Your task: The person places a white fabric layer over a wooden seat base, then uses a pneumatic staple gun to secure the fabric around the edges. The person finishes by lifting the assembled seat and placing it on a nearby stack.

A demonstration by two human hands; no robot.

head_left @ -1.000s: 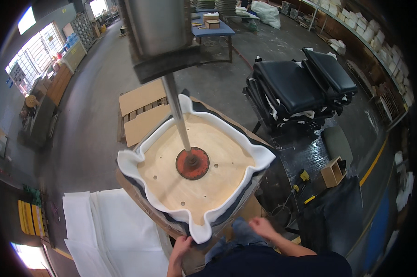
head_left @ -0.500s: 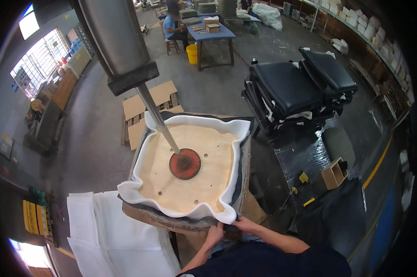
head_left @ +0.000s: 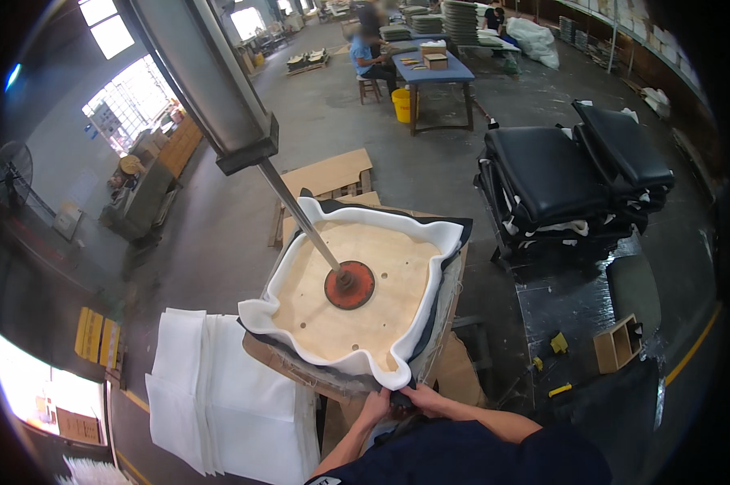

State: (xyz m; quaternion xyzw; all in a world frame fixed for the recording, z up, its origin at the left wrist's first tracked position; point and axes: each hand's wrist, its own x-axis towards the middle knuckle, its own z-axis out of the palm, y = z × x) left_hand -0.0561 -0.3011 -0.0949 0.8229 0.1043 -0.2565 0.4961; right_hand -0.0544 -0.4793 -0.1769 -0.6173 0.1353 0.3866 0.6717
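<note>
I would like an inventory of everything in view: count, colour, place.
wooden panel: one, pale, centre
white padding: one, white, around the panel
dark cover: one, black, outside the padding
red disc: one, red, on the panel
metal cylinder: one, grey, upper left
white sheets: several, white, lower left
black cushions: several, black, right
wooden box: one, brown, lower right
nearest table: one, blue, rear
bucket: one, yellow, beside that table
co-worker: at least one, blue top, rear
left hand, right hand: two, bare, at cover's near corner
</note>
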